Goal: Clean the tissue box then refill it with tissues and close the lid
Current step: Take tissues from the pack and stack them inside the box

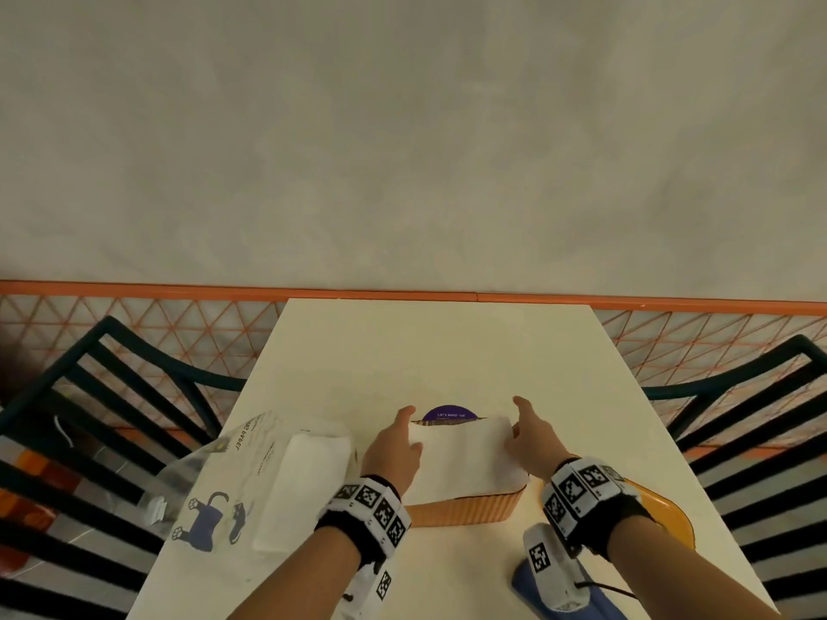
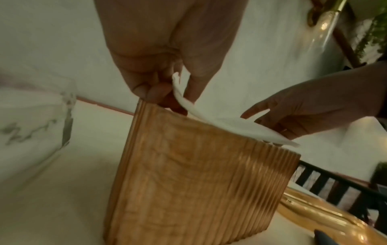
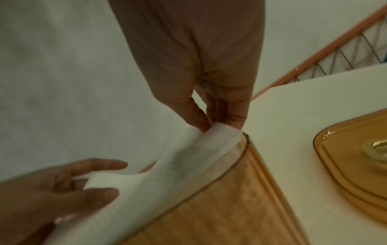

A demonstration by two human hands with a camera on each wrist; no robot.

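An amber ribbed tissue box [image 1: 465, 507] stands open on the cream table [image 1: 438, 351], near its front edge. A stack of white tissues [image 1: 465, 454] lies across the box's open top, sagging in the middle. My left hand [image 1: 398, 445] pinches the stack's left end between thumb and fingers [image 2: 146, 92]. My right hand [image 1: 528, 440] pinches the right end, at the box's rim [image 3: 243, 134]. The amber lid [image 1: 667, 516] lies flat on the table right of the box, partly hidden behind my right wrist.
A torn plastic tissue pack [image 1: 241, 476] with more white tissues [image 1: 304, 485] lies left of the box. A blue cloth [image 1: 523, 588] sits at the front right. A purple sticker [image 1: 449, 413] shows behind the box. Dark slatted chairs [image 1: 89, 418] flank the table.
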